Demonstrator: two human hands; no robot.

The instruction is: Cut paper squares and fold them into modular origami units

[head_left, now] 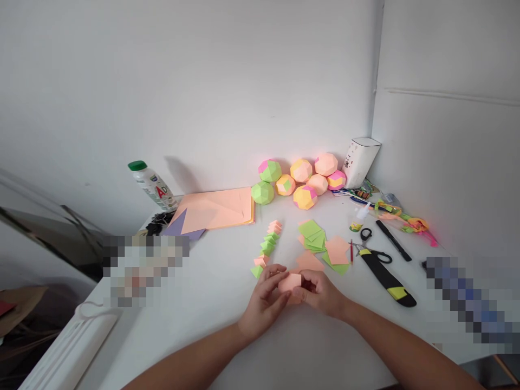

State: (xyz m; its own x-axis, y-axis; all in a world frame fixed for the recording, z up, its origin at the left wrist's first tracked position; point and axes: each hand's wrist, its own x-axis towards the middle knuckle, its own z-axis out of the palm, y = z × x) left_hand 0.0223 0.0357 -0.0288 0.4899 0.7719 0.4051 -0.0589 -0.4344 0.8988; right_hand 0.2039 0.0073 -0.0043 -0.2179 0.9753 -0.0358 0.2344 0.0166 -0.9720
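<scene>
Near the front of the white table, my left hand (266,300) and my right hand (320,292) hold one small peach piece of paper (290,283) between them. The fingers of both are closed on its edges. Just beyond lies a row of small folded green and peach paper pieces (268,245). To the right of that row, flat green paper pieces (312,236) are spread in a loose pile. A peach paper piece (337,250) rests on the pile's right side. Part of the held paper is covered by my fingers.
Several faceted paper balls (305,197) stand by the wall. Scissors (382,257), a black-and-yellow cutter (385,279), a black pen (393,240) and a small glue bottle (362,211) lie right. At left are peach sheets (215,211) and a green-capped bottle (152,187).
</scene>
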